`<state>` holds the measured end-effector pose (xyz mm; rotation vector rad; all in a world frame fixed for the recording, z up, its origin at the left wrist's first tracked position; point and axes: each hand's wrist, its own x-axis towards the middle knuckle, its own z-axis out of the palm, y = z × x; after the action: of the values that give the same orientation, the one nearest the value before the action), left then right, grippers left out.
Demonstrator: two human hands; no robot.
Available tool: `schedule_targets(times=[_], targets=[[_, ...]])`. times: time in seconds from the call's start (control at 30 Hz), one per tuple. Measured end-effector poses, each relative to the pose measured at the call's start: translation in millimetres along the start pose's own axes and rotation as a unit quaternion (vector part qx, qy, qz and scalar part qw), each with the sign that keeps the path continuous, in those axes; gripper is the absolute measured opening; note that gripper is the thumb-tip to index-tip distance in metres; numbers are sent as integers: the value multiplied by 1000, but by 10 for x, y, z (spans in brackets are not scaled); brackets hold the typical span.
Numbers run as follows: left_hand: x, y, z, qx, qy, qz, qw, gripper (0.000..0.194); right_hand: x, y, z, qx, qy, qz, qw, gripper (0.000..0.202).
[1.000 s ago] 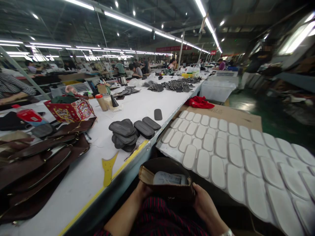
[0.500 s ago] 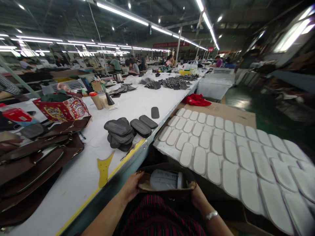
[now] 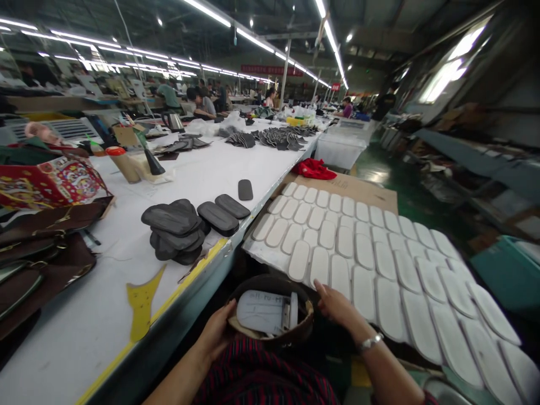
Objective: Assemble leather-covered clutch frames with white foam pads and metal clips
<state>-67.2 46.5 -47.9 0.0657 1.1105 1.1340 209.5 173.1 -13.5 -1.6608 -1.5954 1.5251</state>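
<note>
My left hand (image 3: pixel 220 331) grips the left rim of a dark brown bag (image 3: pixel 301 332) on my lap. Inside the bag's opening lies a white oblong plate (image 3: pixel 260 310) with pencil marks and a metal fitting at its right end. My right hand (image 3: pixel 335 304) is off the bag, just right of it, over the near edge of the board with rows of white oval pads (image 3: pixel 319 265). Its index finger stretches toward one pad, and nothing shows in it.
On the white table (image 3: pixel 202 174) lie stacked dark oval pieces (image 3: pixel 175 225), a yellow template (image 3: pixel 142 304), brown bags (image 3: pixel 54 270) and a red patterned box (image 3: pixel 54 183). A red cloth (image 3: pixel 314 169) lies on cardboard behind the pads. People stand or sit farther back.
My right hand has let go of the bag's right rim and moved up to the pads. The bag's opening is rounder and shows more of the plate. The view has turned right.
</note>
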Motion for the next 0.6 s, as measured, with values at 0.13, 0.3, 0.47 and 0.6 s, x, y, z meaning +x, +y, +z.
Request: schedule_targets(times=[0.13, 0.3, 0.47, 0.6], targets=[[18, 3, 7, -35, -9, -1, 999, 30, -190, -506, -23, -180, -188, 100, 960, 72], [26, -31, 2, -58, -14, 7, 998, 28, -182, -956, 320, -268, -291, 165, 903, 86], [13, -55, 6, -26, -4, 25, 999, 31, -131, -911, 427, -296, -237, 183, 907, 49], [22, -28, 62, 82, 24, 44, 995, 40, -208, -529, 174, -244, -227, 190, 923, 28]])
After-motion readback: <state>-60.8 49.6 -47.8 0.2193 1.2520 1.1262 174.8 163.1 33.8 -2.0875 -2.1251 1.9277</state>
